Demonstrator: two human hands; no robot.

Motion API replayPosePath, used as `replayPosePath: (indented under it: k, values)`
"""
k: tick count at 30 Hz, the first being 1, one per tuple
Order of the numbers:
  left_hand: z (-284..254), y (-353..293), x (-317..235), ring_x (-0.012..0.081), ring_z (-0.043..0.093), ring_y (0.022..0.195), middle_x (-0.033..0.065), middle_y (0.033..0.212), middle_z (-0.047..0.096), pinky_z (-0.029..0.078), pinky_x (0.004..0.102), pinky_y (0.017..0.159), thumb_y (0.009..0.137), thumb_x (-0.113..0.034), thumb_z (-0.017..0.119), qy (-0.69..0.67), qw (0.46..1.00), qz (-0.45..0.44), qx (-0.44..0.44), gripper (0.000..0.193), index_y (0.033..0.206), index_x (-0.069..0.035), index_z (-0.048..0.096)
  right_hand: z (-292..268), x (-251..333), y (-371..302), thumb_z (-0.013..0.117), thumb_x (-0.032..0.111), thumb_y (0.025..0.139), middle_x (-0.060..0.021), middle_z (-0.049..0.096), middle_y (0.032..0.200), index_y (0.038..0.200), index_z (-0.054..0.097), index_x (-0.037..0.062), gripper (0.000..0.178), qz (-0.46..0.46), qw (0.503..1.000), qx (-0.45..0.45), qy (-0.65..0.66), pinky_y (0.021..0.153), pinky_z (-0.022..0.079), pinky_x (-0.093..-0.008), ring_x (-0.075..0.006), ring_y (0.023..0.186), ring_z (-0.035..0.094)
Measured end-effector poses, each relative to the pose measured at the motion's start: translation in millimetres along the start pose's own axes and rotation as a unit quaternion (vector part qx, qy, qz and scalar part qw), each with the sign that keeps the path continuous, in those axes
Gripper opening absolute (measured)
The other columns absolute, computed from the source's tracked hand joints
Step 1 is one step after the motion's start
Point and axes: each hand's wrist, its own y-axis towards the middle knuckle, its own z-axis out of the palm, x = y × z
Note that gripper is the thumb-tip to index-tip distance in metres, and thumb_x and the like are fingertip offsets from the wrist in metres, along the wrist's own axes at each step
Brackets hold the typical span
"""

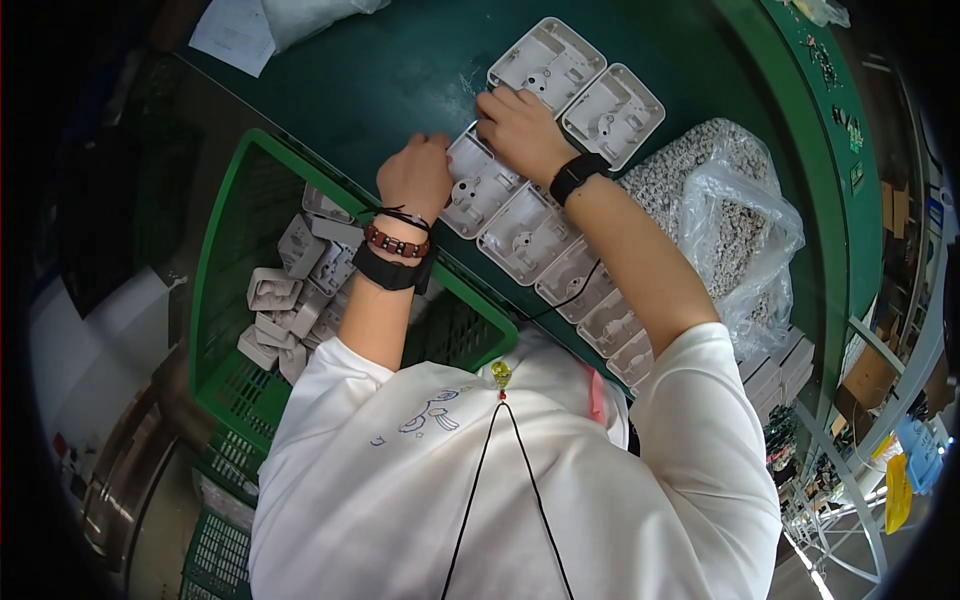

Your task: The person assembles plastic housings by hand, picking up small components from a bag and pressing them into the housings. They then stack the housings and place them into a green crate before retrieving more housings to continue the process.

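Several light grey, square plastic housings with open tops and moulded inner parts stand in a row along the green table. My left hand (415,178) is closed at the left edge of one grey housing (481,190), its fingertips mostly hidden behind the knuckles. At that housing's far right side, my right hand (518,128) bends over with curled fingers, covering part of it. Two more housings, one at the far end (547,62) and one to its right (613,115), lie just beyond my right hand. Nearer to me, another housing (528,236) continues the row.
At my left, a green plastic crate (225,235) holds jumbled grey housings (273,288). A clear plastic bag (745,225) full of small pale parts lies right of my right forearm. White paper (232,38) and another plastic bag (315,18) lie at the far left.
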Motion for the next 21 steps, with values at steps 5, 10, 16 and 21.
replayPosePath:
  k: [5,10,16,21]
  values:
    - [-3,4,4,0.0314,0.058,0.077,0.0107,0.089,0.058,0.048,0.0394,0.064,0.077,-0.017,0.055,-0.004,1.000,0.002,0.004,0.015,0.090,-0.011,0.060,2,3,-9,0.055,0.012,0.066,-0.0016,0.052,0.100,0.075,0.065,0.0110,0.013,0.000,1.000,-0.021,-0.003,0.077,0.036,-0.0265,-0.0174,0.093,0.046]
    - [-2,3,-4,0.0324,0.057,0.078,0.0126,0.088,0.057,0.047,0.0392,0.065,0.078,-0.015,0.055,0.021,1.000,0.012,0.003,0.016,0.092,-0.010,0.060,-16,2,-29,0.056,0.007,0.067,-0.0079,0.050,0.105,0.079,0.065,0.0077,0.015,0.024,0.984,-0.070,0.162,0.082,0.037,-0.0321,-0.0235,0.094,0.047]
    - [1,-13,-26,0.0248,0.057,0.081,0.0125,0.091,0.057,0.045,0.0321,0.068,0.082,-0.015,0.050,-0.164,0.966,0.134,-0.149,0.023,0.102,-0.005,0.053,-86,40,-109,0.059,0.004,0.071,-0.0117,0.048,0.102,0.088,0.062,0.0058,0.018,0.322,0.853,-0.222,0.344,0.084,0.039,-0.0347,-0.0275,0.098,0.045]
    - [3,-82,-114,0.0137,0.050,0.084,0.0059,0.110,0.049,0.041,0.0277,0.072,0.091,-0.037,0.035,-0.619,0.733,0.085,0.268,0.042,0.117,-0.004,0.040,-119,101,-170,0.065,0.008,0.067,-0.0127,0.047,0.098,0.091,0.058,0.0062,0.025,0.382,0.861,-0.206,0.264,0.079,0.038,-0.0366,-0.0297,0.092,0.045]
